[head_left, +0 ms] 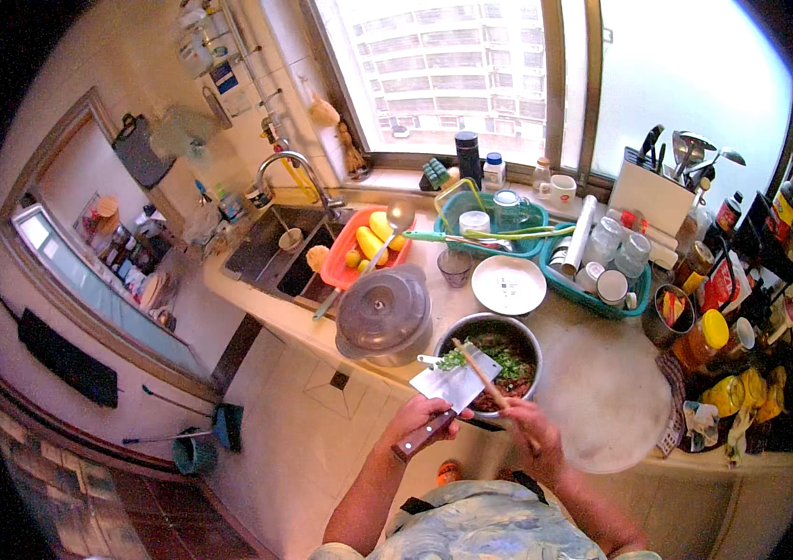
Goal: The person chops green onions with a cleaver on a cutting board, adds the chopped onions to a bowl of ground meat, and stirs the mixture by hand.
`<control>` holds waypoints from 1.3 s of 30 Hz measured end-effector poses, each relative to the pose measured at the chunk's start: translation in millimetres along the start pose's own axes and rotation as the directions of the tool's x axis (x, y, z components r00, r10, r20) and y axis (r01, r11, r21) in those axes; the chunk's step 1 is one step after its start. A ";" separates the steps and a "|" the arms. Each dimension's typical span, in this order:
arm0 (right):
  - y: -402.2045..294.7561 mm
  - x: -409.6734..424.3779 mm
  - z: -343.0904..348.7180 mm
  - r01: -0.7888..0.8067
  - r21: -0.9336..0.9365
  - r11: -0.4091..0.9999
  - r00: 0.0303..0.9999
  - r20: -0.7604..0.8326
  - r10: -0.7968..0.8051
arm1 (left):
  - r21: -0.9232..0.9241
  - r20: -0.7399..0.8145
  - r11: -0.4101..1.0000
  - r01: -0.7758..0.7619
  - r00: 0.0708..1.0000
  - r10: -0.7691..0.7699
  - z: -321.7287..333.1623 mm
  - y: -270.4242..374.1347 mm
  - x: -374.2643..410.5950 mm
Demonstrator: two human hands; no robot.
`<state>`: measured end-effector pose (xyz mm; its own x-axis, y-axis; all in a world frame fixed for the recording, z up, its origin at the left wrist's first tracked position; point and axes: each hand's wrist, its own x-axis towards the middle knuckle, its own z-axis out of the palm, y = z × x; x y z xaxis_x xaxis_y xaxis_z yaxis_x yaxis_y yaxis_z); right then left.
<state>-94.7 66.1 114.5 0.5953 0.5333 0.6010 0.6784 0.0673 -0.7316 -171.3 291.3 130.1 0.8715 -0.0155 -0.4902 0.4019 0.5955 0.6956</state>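
My left hand (419, 418) grips the wooden handle of a cleaver (454, 386), its broad blade held over the near left rim of a metal bowl (538, 371). Chopped green herbs or scallions (493, 355) lie on the blade's far edge and in the bowl. Reddish-brown minced food, apparently meat, (514, 389) shows beneath the greens. My right hand (533, 427) holds wooden chopsticks (479, 372), which slant across the blade with their tips at the greens. A small white handle-like piece (428, 359) juts out beside the blade; what it belongs to is hidden.
Left of the bowl stands a lidded pot (384, 315), with a ladle (396, 222) behind it. A round whitish board (599, 399) lies to the right. Beyond are a white plate (508, 285), a glass (454, 266), teal baskets (596, 297), an orange basket of fruit (330, 269) and a sink (249, 245).
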 end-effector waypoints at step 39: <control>0.7 -64.4 -74.8 -0.609 0.793 0.009 0.245 0.178 0.953 | 0.804 -0.022 0.541 -0.245 0.898 0.439 165.0 -163.1 189.5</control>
<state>-100.3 -31.3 99.3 0.7160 0.3449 -0.6070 -0.6981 0.3451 -0.6273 -25.3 58.8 10.4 0.9530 0.2653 -0.1463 0.2302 -0.3200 0.9190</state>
